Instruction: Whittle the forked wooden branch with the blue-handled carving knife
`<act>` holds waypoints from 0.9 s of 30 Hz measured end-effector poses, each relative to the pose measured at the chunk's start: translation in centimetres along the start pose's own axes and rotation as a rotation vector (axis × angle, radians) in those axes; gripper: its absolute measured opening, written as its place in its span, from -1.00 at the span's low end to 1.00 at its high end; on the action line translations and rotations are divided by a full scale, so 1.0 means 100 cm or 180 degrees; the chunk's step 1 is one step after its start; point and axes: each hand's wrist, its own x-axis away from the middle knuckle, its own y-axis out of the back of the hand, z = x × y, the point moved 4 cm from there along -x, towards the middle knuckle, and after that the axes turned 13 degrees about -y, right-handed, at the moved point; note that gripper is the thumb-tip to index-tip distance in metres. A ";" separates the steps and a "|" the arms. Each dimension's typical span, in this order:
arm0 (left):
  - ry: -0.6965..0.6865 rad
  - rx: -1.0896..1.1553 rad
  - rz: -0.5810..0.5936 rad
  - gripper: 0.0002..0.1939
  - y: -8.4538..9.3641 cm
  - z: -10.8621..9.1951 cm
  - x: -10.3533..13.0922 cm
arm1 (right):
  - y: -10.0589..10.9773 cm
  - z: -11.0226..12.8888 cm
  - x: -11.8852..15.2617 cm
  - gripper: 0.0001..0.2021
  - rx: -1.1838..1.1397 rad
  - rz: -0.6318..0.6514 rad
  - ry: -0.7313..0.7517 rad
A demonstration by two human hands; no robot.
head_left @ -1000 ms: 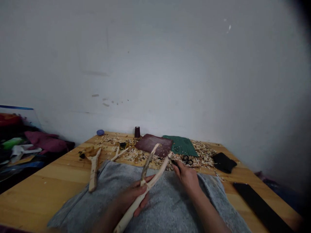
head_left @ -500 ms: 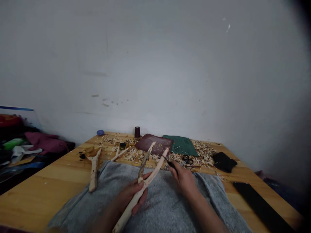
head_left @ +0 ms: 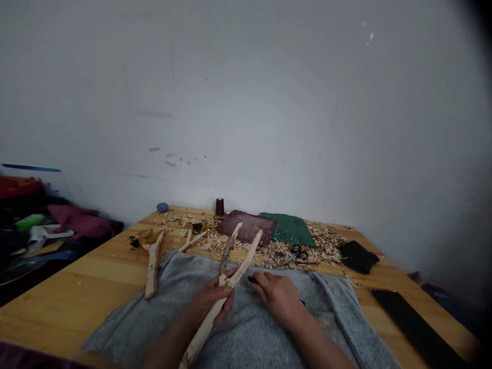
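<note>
The right hand [head_left: 281, 301], gripping a dark tool [head_left: 252, 280], has drawn back from the forked branch [head_left: 247, 260] the left hand [head_left: 207, 301] holds.

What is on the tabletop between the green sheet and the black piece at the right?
A spread of wood shavings lies between the green sheet and the black piece; the head view shows it.

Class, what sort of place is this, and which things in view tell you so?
Probably a makeshift craft spot in a room: wood shavings litter the wooden table, scissors lie among them, and the left hand holds a forked stick with bark on one prong.
</note>
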 end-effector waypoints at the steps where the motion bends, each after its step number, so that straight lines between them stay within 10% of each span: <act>1: -0.0010 -0.0002 -0.0012 -0.33 0.000 0.000 0.000 | 0.001 -0.003 -0.001 -0.76 -0.0045 -0.0028 -0.0042; 7: 0.0112 -0.0231 -0.0033 -0.26 -0.006 -0.003 0.003 | 0.005 -0.030 -0.008 -0.76 0.0012 -0.0274 -0.0678; 16: 0.0203 -0.0671 -0.0262 -0.30 -0.005 0.000 0.002 | -0.004 0.010 0.003 -0.80 0.0019 0.0054 0.0186; 23: 0.0352 -0.0653 0.0028 -0.23 -0.013 -0.002 0.006 | 0.011 -0.053 -0.012 -0.70 0.0083 -0.0462 -0.1054; 27: 0.0339 -0.0615 0.0004 -0.23 -0.012 -0.003 0.006 | 0.010 -0.048 -0.012 -0.73 0.0075 -0.0291 -0.0911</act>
